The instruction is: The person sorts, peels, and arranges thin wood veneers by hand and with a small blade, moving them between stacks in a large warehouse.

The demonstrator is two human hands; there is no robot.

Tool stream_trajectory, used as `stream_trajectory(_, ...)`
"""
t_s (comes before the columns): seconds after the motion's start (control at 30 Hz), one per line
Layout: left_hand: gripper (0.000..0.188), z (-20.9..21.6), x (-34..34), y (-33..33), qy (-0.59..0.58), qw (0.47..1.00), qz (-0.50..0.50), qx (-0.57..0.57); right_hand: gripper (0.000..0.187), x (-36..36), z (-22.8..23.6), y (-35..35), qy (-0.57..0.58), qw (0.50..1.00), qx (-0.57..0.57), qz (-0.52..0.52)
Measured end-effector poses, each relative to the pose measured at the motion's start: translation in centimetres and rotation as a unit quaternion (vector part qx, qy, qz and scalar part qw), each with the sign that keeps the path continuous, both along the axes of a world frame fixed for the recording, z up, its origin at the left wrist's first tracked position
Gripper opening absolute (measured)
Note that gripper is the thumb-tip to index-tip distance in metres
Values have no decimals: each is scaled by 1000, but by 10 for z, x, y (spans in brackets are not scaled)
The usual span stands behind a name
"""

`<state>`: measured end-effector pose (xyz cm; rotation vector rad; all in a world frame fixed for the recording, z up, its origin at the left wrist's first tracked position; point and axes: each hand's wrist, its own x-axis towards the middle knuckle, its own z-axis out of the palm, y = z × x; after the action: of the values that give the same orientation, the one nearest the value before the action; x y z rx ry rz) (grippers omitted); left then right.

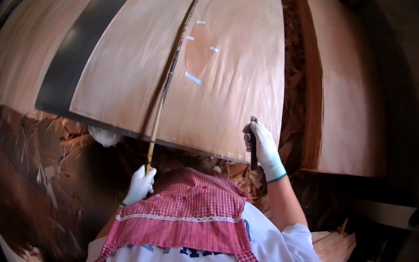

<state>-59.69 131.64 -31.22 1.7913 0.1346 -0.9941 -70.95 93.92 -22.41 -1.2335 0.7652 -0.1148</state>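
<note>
A large thin wood veneer sheet (228,79) lies on a black table in front of me. It carries an oval patch (199,48) held by bits of pale tape. My left hand (139,185), in a white glove, grips the near end of a long thin veneer strip (164,92) that runs away along the sheet's split. My right hand (263,150), also gloved, holds a dark knife-like tool (253,147) at the sheet's near right edge.
Another veneer sheet (135,49) lies left of the strip, past a black band of table (84,42). A tall veneer stack (344,97) stands to the right. Wood scraps (61,147) litter the floor below the table edge.
</note>
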Motion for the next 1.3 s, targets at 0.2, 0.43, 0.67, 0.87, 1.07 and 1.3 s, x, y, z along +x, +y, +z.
stream_trajectory(0.2, 15, -6, -12, -9, -8, 1000, 6, 3, 44, -27, -68, -35, 263, 835, -396, 278)
stream_trajectory(0.43, 16, -31, -6, 0, 14, 1000, 13, 5, 49, -25, -95, -40, 344, 746, -449, 352)
stream_trajectory(0.67, 14, -33, 2, 8, 39, 999, 6, 3, 23, -35, -138, -64, 222, 485, -630, 565)
stream_trajectory(0.87, 19, -36, 13, 14, 33, 999, 3, -2, 21, -39, -153, -69, 272, 570, -562, 534)
stream_trajectory(1.07, 20, -52, 14, 17, 33, 999, 3, -5, 31, -8, -118, -55, 293, 416, -575, 640)
stream_trajectory(1.3, 28, -37, 35, 29, -5, 991, -133, -21, 34, -35, -123, -61, 173, 781, -416, 432)
